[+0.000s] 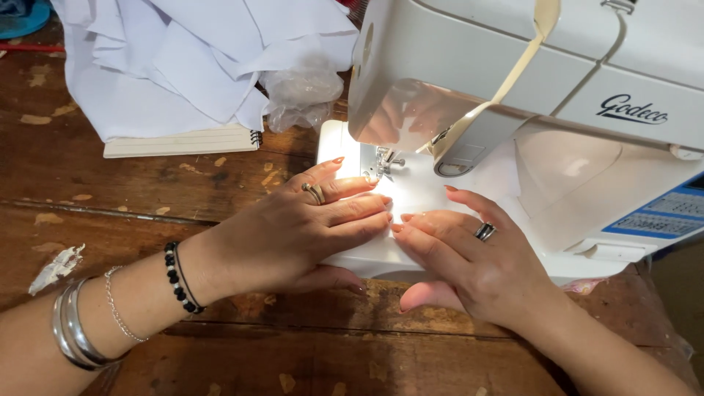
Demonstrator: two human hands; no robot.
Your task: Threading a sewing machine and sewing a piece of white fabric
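Head view: small white fabric piece (418, 192), brightly lit

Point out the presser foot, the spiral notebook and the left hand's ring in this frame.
presser foot (383, 163): head view, on the metal foot under the lamp.
spiral notebook (183, 141): head view, on its page edges.
left hand's ring (315, 193): head view, on the band.

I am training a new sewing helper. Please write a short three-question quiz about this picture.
1. True or false: both hands lie flat on the sewing machine bed.
2. Which hand is closer to the presser foot? A left hand B right hand
3. What lies under the white cloth pile on the wooden table?

Key: 1 true; 2 A; 3 a spiral notebook.
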